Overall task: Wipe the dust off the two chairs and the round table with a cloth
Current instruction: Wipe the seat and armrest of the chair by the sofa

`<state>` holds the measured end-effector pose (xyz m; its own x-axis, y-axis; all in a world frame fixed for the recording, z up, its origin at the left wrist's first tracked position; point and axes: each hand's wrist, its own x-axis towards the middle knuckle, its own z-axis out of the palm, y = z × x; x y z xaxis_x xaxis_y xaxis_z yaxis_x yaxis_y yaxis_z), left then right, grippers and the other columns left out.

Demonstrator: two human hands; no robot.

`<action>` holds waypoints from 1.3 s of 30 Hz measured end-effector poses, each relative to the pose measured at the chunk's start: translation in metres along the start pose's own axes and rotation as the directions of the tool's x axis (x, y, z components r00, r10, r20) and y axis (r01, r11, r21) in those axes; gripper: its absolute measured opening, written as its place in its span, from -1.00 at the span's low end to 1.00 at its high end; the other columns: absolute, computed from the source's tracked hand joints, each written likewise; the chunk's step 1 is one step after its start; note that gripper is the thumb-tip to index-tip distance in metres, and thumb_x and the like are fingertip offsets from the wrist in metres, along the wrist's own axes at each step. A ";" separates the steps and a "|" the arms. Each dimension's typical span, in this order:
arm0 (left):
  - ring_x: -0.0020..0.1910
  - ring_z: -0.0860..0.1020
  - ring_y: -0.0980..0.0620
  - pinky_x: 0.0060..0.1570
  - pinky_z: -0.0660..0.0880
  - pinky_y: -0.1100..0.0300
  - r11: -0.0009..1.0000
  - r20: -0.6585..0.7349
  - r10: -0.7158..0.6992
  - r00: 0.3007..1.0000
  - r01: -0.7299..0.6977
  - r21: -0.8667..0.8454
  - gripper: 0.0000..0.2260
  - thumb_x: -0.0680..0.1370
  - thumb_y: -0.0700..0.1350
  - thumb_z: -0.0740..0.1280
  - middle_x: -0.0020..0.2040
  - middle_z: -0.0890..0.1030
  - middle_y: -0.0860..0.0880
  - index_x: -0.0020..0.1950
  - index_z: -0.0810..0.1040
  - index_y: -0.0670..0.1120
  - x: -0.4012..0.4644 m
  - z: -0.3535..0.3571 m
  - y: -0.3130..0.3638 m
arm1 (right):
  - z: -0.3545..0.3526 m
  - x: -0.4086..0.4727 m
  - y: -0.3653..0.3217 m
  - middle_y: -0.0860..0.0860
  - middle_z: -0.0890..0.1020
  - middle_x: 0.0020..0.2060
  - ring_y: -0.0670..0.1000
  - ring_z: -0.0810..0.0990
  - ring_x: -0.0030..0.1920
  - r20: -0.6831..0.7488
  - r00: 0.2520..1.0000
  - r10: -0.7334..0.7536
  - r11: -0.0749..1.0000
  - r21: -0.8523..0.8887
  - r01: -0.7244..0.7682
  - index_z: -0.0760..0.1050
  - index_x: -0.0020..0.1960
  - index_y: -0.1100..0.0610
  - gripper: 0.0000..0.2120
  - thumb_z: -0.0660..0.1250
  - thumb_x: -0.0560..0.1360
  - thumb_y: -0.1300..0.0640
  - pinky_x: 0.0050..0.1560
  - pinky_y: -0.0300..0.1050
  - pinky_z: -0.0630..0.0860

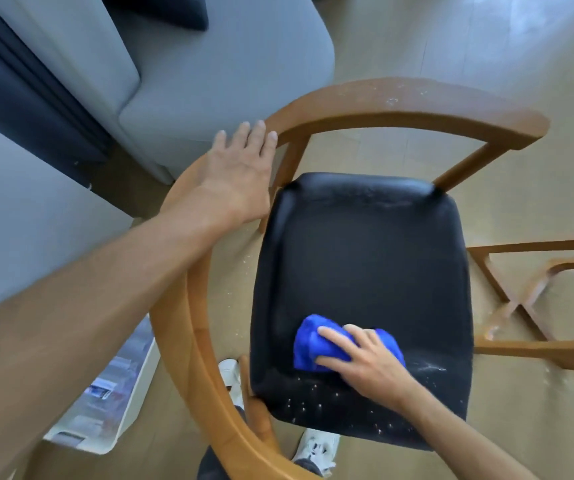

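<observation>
A wooden chair (399, 105) with a curved back rail and a black padded seat (365, 258) fills the middle of the view. My right hand (365, 358) presses a bunched blue cloth (309, 344) onto the near part of the seat, fingers curled over it. White dust specks lie on the seat's near edge and on the back rail's top. My left hand (237, 174) rests flat on the curved rail at the left, fingers straight.
A grey sofa (188, 81) stands at the back left. A second wooden frame (535, 299) sits at the right, on the tan floor. A white box with papers (105, 393) lies at the lower left. My white shoes (316, 445) show under the chair.
</observation>
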<state>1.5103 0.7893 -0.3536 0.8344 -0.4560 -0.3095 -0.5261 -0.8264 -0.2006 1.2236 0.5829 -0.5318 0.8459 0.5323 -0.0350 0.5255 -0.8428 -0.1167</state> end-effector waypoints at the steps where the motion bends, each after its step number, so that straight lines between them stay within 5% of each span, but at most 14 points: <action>1: 0.56 -0.07 -0.14 0.49 0.01 -0.11 1.000 0.008 -0.002 1.000 0.002 0.021 -0.35 0.57 -0.05 0.13 0.59 -0.10 -0.12 0.58 -0.11 -0.14 -0.006 0.000 -0.002 | -0.003 -0.017 0.015 0.05 0.35 0.41 0.24 0.49 0.06 -0.013 0.997 0.078 0.997 -0.008 -0.078 0.49 0.16 -0.14 -0.61 0.22 0.42 0.20 -0.08 0.04 0.51; 4: 0.55 -0.05 -0.15 0.48 0.03 -0.11 0.998 0.020 -0.023 1.000 0.021 0.065 -0.37 0.56 -0.02 0.12 0.59 -0.10 -0.06 0.57 -0.07 -0.07 -0.025 0.002 -0.011 | -0.018 -0.059 0.052 0.10 0.38 0.38 0.28 0.49 0.02 -0.063 0.912 0.406 0.914 0.014 -0.406 0.47 0.19 -0.09 -0.67 0.25 0.46 0.15 -0.12 0.10 0.52; 7: 0.55 -0.08 -0.13 0.49 -0.01 -0.09 0.997 -0.014 -0.024 1.000 0.025 0.068 -0.34 0.55 -0.02 0.14 0.59 -0.10 -0.06 0.57 -0.09 -0.07 -0.041 0.006 -0.013 | -0.025 -0.080 0.059 0.19 0.39 0.36 0.34 0.45 0.02 -0.049 0.722 0.690 0.723 0.073 -0.687 0.50 0.24 0.02 -0.64 0.41 0.47 0.21 -0.08 0.20 0.54; 12: 0.55 -0.04 -0.12 0.51 -0.01 -0.09 0.999 -0.067 -0.011 0.998 0.013 0.034 -0.33 0.52 -0.05 0.19 0.58 -0.03 -0.11 0.56 -0.01 -0.11 -0.043 0.007 -0.013 | -0.020 -0.039 0.023 0.18 0.19 0.44 0.34 0.34 0.14 0.048 0.330 0.943 0.313 0.209 -0.926 0.42 0.35 0.06 -0.63 0.30 0.54 0.17 0.18 0.19 0.36; 14: 0.55 -0.03 -0.12 0.50 0.00 -0.10 0.999 -0.080 -0.002 0.997 0.005 0.043 -0.33 0.51 -0.05 0.19 0.58 -0.01 -0.12 0.56 0.00 -0.11 -0.041 0.009 -0.013 | -0.017 -0.014 0.002 0.20 0.14 0.45 0.30 0.32 0.13 0.094 0.245 0.965 0.218 0.231 -0.948 0.36 0.39 0.05 -0.60 0.26 0.56 0.13 0.16 0.16 0.37; 16: 0.55 -0.01 -0.13 0.50 0.02 -0.11 0.999 -0.105 0.002 0.994 0.003 0.045 -0.35 0.50 -0.06 0.18 0.57 0.02 -0.13 0.55 0.02 -0.11 -0.039 0.012 -0.013 | -0.014 0.011 -0.023 0.27 0.21 0.40 0.30 0.37 0.04 0.052 0.322 0.945 0.299 0.254 -0.920 0.40 0.34 0.07 -0.60 0.32 0.52 0.15 0.08 0.15 0.45; 21: 0.53 0.05 -0.17 0.47 0.09 -0.15 0.999 -0.158 0.013 0.987 -0.006 0.043 -0.35 0.49 -0.06 0.21 0.55 0.09 -0.17 0.54 0.07 -0.14 -0.040 0.013 -0.013 | -0.006 0.062 -0.096 0.26 0.38 0.26 0.20 0.45 -0.17 0.074 0.703 0.707 0.659 0.292 -0.693 0.49 0.19 0.00 -0.54 0.45 0.32 0.22 -0.25 -0.01 0.51; 23: 0.52 0.08 -0.18 0.46 0.12 -0.16 0.999 -0.170 0.011 0.985 -0.004 0.042 -0.36 0.48 -0.07 0.23 0.54 0.13 -0.18 0.52 0.11 -0.15 -0.039 0.014 -0.014 | -0.003 0.069 -0.113 0.21 0.38 0.26 0.18 0.42 -0.16 0.090 0.859 0.504 0.813 0.286 -0.507 0.49 0.16 -0.04 -0.51 0.40 0.28 0.28 -0.24 -0.04 0.44; 25: 0.49 0.13 -0.20 0.42 0.17 -0.17 0.999 -0.179 0.022 0.984 -0.016 0.033 -0.38 0.46 -0.08 0.26 0.50 0.18 -0.19 0.49 0.15 -0.17 -0.038 0.013 -0.014 | 0.001 0.064 -0.116 0.15 0.34 0.28 0.16 0.42 -0.13 0.130 0.985 0.113 0.959 0.245 -0.142 0.51 0.14 -0.09 -0.52 0.37 0.28 0.27 -0.23 -0.06 0.37; 27: 0.49 0.13 -0.20 0.41 0.16 -0.16 0.999 -0.182 0.032 0.983 -0.028 0.027 -0.37 0.46 -0.09 0.26 0.50 0.18 -0.19 0.49 0.15 -0.17 -0.037 0.013 -0.015 | 0.005 0.056 -0.108 0.10 0.32 0.30 0.16 0.43 -0.09 0.198 0.956 -0.216 0.959 0.225 0.171 0.52 0.16 -0.13 -0.56 0.36 0.35 0.23 -0.21 -0.05 0.37; 31: 0.50 0.12 -0.20 0.43 0.14 -0.16 0.999 -0.184 0.046 0.982 -0.043 0.021 -0.36 0.46 -0.09 0.26 0.52 0.16 -0.20 0.50 0.14 -0.17 -0.037 0.014 -0.017 | 0.006 0.032 -0.076 0.09 0.31 0.32 0.17 0.43 -0.06 0.174 0.948 -0.266 0.943 0.254 0.218 0.50 0.21 -0.14 -0.63 0.25 0.49 0.19 -0.17 -0.01 0.42; 34: 0.47 0.16 -0.23 0.38 0.20 -0.19 0.998 -0.208 0.065 0.976 -0.058 0.038 -0.37 0.45 -0.11 0.27 0.49 0.20 -0.23 0.48 0.15 -0.19 -0.037 0.015 -0.018 | -0.005 -0.024 -0.007 0.09 0.30 0.32 0.19 0.46 0.00 0.213 0.880 -0.424 0.905 0.138 0.402 0.46 0.18 -0.14 -0.59 0.16 0.44 0.24 -0.16 -0.01 0.47; 36: 0.46 0.17 -0.24 0.37 0.21 -0.20 0.997 -0.217 0.070 0.974 -0.063 0.040 -0.37 0.45 -0.11 0.27 0.49 0.21 -0.24 0.48 0.16 -0.20 -0.036 0.018 -0.019 | -0.018 -0.065 0.047 0.08 0.33 0.31 0.19 0.48 0.01 0.211 0.913 -0.350 0.937 0.068 0.344 0.43 0.15 -0.14 -0.61 0.28 0.41 0.23 -0.17 0.00 0.50; 39: 0.50 0.14 -0.21 0.40 0.18 -0.19 0.998 -0.220 0.062 0.974 -0.057 0.027 -0.36 0.45 -0.09 0.26 0.52 0.17 -0.21 0.50 0.14 -0.17 -0.034 0.022 -0.021 | -0.033 -0.107 0.095 0.12 0.36 0.29 0.22 0.48 -0.01 0.178 0.984 0.008 0.999 0.047 -0.016 0.43 0.11 -0.07 -0.60 0.30 0.36 0.30 -0.15 0.07 0.55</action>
<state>1.4894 0.8292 -0.3589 0.8161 -0.5675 -0.1093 -0.5771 -0.7898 -0.2080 1.1866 0.4432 -0.5068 0.8200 0.5317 -0.2119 0.5068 -0.8466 -0.1628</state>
